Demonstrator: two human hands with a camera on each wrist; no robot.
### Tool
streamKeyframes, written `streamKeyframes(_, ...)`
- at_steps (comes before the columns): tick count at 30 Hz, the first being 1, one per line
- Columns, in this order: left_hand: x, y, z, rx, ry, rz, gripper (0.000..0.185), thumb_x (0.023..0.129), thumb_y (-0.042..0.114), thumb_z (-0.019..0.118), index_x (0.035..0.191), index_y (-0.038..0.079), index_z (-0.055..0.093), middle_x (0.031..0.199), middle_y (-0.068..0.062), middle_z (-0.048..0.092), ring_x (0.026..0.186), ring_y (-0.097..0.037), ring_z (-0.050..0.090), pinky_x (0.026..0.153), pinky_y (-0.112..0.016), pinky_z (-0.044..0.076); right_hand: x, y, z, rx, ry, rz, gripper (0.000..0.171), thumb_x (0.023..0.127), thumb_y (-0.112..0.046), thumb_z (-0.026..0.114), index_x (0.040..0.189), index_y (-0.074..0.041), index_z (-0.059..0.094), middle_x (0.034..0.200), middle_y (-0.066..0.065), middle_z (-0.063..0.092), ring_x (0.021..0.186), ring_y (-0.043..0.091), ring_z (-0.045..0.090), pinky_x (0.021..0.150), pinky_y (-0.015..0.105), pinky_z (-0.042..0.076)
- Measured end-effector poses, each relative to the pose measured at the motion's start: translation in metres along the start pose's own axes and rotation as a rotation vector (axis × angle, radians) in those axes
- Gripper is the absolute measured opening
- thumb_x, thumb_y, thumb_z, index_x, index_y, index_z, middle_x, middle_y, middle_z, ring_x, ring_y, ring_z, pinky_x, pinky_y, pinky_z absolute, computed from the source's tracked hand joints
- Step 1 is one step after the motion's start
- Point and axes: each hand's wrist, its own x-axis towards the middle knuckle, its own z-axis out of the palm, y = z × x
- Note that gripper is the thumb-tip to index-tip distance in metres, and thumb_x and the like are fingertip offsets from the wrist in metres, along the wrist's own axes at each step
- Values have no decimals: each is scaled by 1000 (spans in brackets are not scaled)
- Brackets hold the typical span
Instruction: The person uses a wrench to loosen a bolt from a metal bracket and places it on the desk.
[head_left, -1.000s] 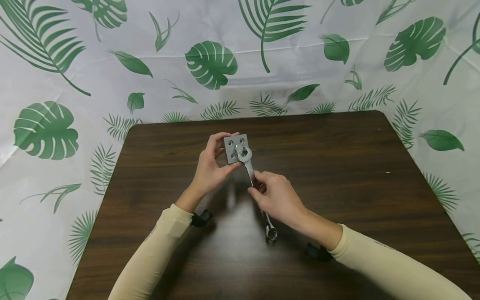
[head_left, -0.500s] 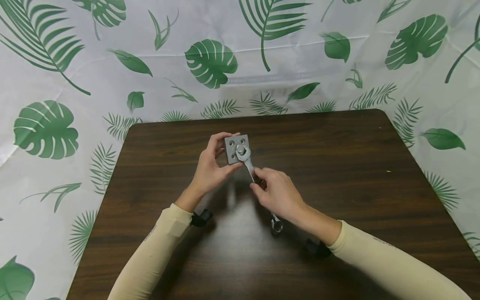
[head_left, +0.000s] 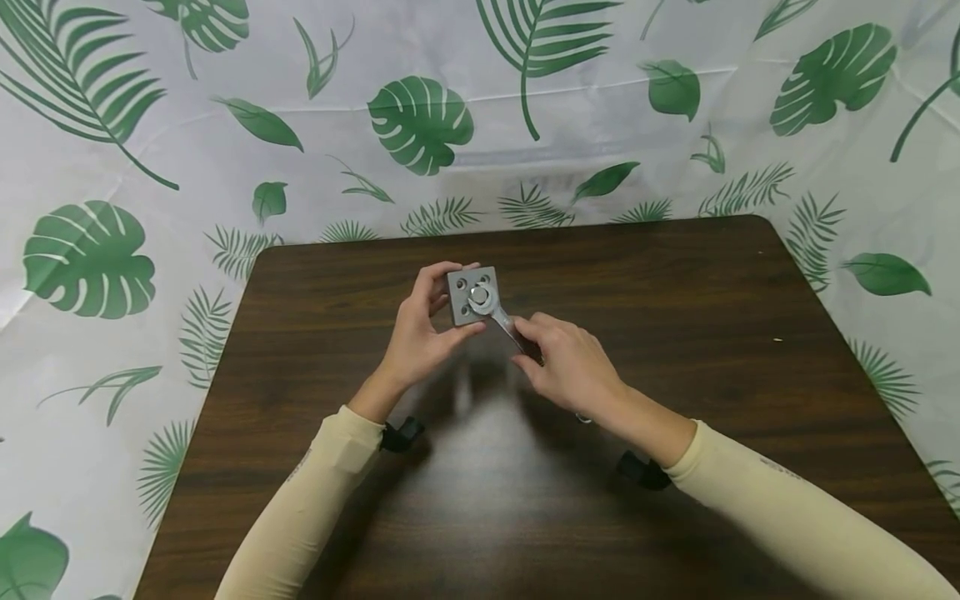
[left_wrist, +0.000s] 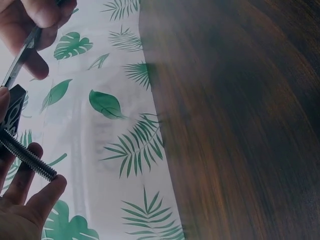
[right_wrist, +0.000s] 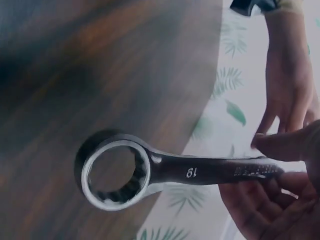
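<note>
In the head view, my left hand holds a square grey metal plate by its edges, above the table. Round holes pierce the plate, and a bolt head sits on its near face. The left wrist view shows the long threaded bolt shank sticking out behind the plate, a fingertip by its end. My right hand grips a combination wrench by its handle. One wrench end lies around the bolt head; the ring end, marked near 19, points away from the plate in the right wrist view.
A dark wood-grain table lies beneath both hands. Behind it hangs a white sheet printed with green leaves. A dark wrist mount sits at the left wrist, another mount at the right.
The wrench handle has swung to the right and up with my right hand, and its head end has moved up and left around the bolt head. My left hand and the plate stay nearly still.
</note>
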Motion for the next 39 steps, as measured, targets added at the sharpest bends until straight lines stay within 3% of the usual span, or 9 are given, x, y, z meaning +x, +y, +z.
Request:
streamKeyframes(15, 1, -1, 0, -12, -37, 9, 69, 75, -12, 79, 131, -10, 39, 138, -22, 54, 118, -31, 58, 91, -52, 49, 36, 42, -32, -257, 49, -257, 42, 89, 0, 65, 129, -15, 67, 90, 3, 57, 66, 15, 49, 47, 30, 39)
streamKeyframes(23, 1, -1, 0, -27, -69, -13, 69, 75, -12, 79, 132, -8, 39, 137, -23, 55, 117, -30, 59, 93, -52, 48, 70, 44, -56, -420, 7, -381, 52, 82, 10, 68, 126, -19, 69, 95, 7, 55, 82, 24, 53, 60, 35, 48)
streamKeyframes(29, 1, 0, 1, -22, -82, -22, 69, 73, -14, 79, 130, -8, 40, 135, -23, 56, 115, -30, 60, 93, -52, 49, 94, 38, -68, -491, 53, -577, 42, 85, 7, 71, 120, -17, 73, 99, 11, 56, 92, 30, 54, 76, 43, 50)
streamKeyframes(35, 1, -2, 1, -14, -107, -18, 70, 73, -11, 81, 130, -8, 41, 133, -22, 58, 115, -29, 60, 93, -49, 50, 114, 29, -78, -562, 79, -834, 31, 87, 5, 68, 114, -10, 74, 101, 14, 57, 98, 33, 51, 97, 46, 43)
streamKeyframes(39, -1, -21, 3, -10, -107, -26, 74, 72, -8, 83, 134, -2, 41, 128, -19, 61, 114, -27, 61, 93, -48, 49, 126, 15, -83, -683, 108, -983, 21, 90, 1, 66, 107, -9, 74, 101, 14, 58, 102, 33, 53, 105, 47, 38)
